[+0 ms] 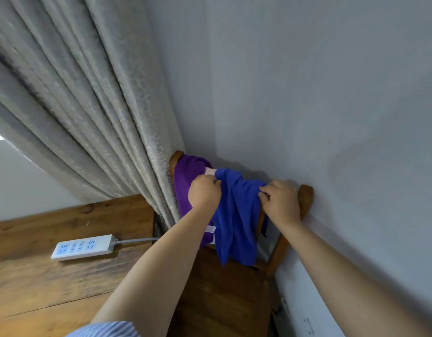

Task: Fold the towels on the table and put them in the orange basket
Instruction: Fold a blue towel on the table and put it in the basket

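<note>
- Blue towel (237,215) was bunched along its top edge in both hands: the left hand (204,193) had its fingers curled tight round one upper corner, and the right hand (280,203) pinched the other corner between thumb and fingertips.
- Most of each grip was hidden, since only the backs of the hands faced the camera and the fingertips sank into the cloth.
- It hung down from the two grips in loose folds, draped over the top rail of a wooden chair (305,198) that stood against the grey wall (307,93).
- Behind the left hand a purple towel (185,176) lay over the same rail, partly covered by the wrist and the blue cloth; a pale pink scrap (209,171) between them was too hidden to identify.
- Further left, a grey curtain (76,105) fell past the chair's corner.
- On the wooden table (64,283) sat a white power strip (84,246), its cable running behind the curtain.
- A striped sleeve (108,329) was cut off at the bottom edge.
</note>
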{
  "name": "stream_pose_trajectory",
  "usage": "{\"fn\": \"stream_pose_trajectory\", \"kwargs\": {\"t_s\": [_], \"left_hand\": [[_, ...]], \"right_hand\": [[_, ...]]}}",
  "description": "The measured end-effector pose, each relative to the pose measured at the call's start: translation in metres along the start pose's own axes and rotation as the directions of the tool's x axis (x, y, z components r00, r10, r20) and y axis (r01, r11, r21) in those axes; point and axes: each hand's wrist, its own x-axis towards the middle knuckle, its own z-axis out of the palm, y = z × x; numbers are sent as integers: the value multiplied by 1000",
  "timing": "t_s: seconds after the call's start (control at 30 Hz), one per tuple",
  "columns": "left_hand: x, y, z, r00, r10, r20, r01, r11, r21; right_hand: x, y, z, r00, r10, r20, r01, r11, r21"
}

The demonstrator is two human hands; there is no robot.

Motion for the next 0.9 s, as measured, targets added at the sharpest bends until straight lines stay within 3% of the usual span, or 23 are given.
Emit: {"fn": "stream_pose_trajectory", "kwargs": {"t_s": [0.1,0.27,0.4,0.6,0.9], "left_hand": [[-1,-1,-4,1000,31,-1,-31,999,-9],[-13,8,-23,992,117,-52,-127,952,-278],[-27,14,-59,964,210,-164,-262,866,-426],[-68,-19,-131,943,102,-316,-279,760,-588],[-184,-154,-247,890,8,-456,-299,765,-570]], "right_hand": [[0,-4,0,998,42,-50,-39,998,57],[14,-23,-22,929,300,-216,-214,914,345],[22,-49,-52,886,358,-296,-171,844,509],[-1,-123,-87,914,157,-375,81,833,547],[-106,-282,-69,924,-197,-327,358,746,562]]}}
